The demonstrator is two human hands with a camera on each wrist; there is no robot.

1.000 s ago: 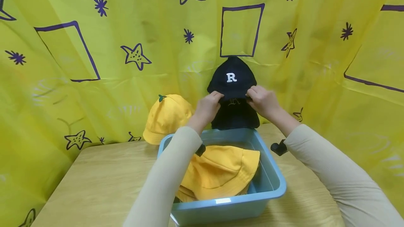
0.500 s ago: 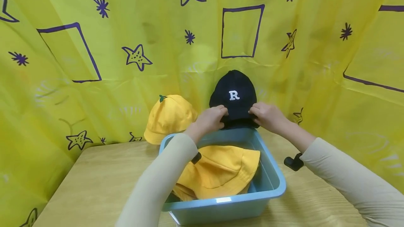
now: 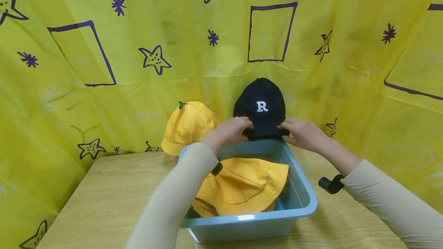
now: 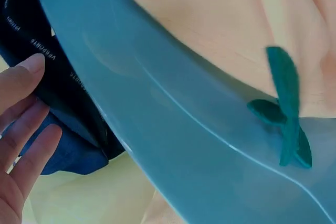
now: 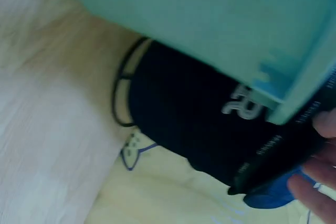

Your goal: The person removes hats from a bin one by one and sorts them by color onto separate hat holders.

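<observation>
A black baseball cap (image 3: 263, 99) with a white R sits behind the blue bin, stacked over another dark cap (image 5: 178, 98), seen in the right wrist view. My left hand (image 3: 233, 130) pinches one side of the upper cap's brim. In the left wrist view, its thumb (image 4: 32, 66) presses the brim, with the other fingers spread just below. At the opposite side of the brim, my right hand (image 3: 301, 133) pinches it; the right wrist view catches only some fingertips. Inside the bin (image 3: 309, 206) lies a yellow brimmed hat (image 3: 245, 187) with a green leaf sprig (image 4: 286, 111).
Left of the caps, another yellow hat (image 3: 190, 126) with a green sprig stands against the yellow curtain (image 3: 145, 99). The curtain backs the wooden table (image 3: 121, 187). The bin's tall walls lie between my forearms, just in front of the caps.
Both hands have brought the R cap down over the lower black cap, whose front is now covered in the head view. The yellow hats have stayed put.
</observation>
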